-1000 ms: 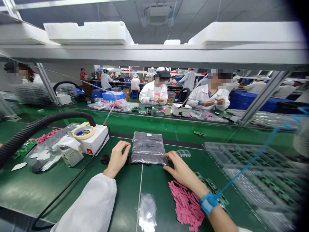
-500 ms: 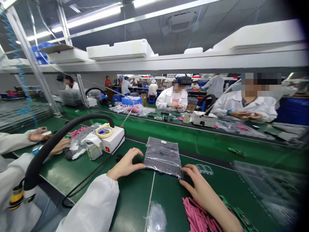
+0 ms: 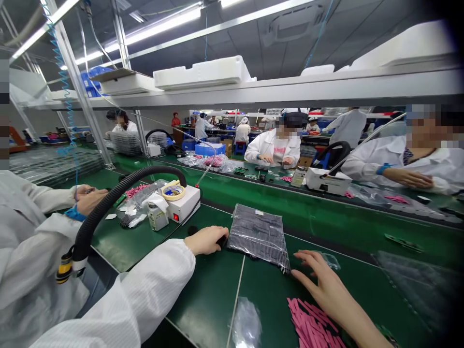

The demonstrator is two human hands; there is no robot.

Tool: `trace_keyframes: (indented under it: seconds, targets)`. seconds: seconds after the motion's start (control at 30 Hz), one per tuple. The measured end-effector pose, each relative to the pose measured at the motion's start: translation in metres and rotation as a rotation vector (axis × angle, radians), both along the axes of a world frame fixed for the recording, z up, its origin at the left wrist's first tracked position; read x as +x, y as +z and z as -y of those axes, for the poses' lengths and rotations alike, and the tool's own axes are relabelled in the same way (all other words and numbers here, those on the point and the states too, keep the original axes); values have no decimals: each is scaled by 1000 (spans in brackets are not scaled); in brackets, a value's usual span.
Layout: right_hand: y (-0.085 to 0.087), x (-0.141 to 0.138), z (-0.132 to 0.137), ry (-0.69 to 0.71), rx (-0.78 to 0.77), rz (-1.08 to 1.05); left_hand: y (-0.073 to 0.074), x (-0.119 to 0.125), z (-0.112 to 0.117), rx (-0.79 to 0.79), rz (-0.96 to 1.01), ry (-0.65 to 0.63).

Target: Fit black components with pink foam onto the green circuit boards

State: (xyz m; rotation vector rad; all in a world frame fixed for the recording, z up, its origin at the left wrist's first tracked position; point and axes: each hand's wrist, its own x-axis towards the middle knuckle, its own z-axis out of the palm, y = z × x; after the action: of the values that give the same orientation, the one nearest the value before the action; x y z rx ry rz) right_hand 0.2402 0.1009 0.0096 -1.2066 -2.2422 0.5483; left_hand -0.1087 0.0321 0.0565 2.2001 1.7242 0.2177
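Note:
A clear plastic bag of dark, ribbed strips (image 3: 259,232) lies flat on the green table. At its left edge is my left hand (image 3: 209,239), fingers curled down over a small dark thing that I cannot make out. My right hand (image 3: 322,278) is open beside the bag's lower right corner, with thumb and fingers apart. Below the right hand is a pile of pink strips (image 3: 311,326). A small empty-looking clear bag (image 3: 246,323) lies near the table's front edge.
To the left stand a white box (image 3: 184,205) with a tape roll (image 3: 173,191), a black hose (image 3: 108,203) and a small bottle (image 3: 157,216). A co-worker's hands (image 3: 90,199) work at far left. Clear plastic trays (image 3: 406,285) lie at right; a circuit board (image 3: 403,242) lies beyond.
My left hand has gone from open at the bag's edge to curled over a small dark thing. My right hand has come slightly away from the bag. The view has shifted left.

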Motion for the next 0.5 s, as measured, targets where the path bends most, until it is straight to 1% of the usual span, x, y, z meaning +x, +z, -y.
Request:
trace_keyframes:
  seconds: [0.17,0.33,0.4,0.5]
  targets:
    - [1,-3,4,12,-32,17,-3,-5,3,20,-6,21]
    - [4,-9,8,-50,-146,33,-9,-15,1,52,3,30]
    - [5,-9,9,-57,-186,52,-7,-18,2,64,9,29]
    - [8,-10,10,-44,-204,64,3,-19,10,103,32,17]
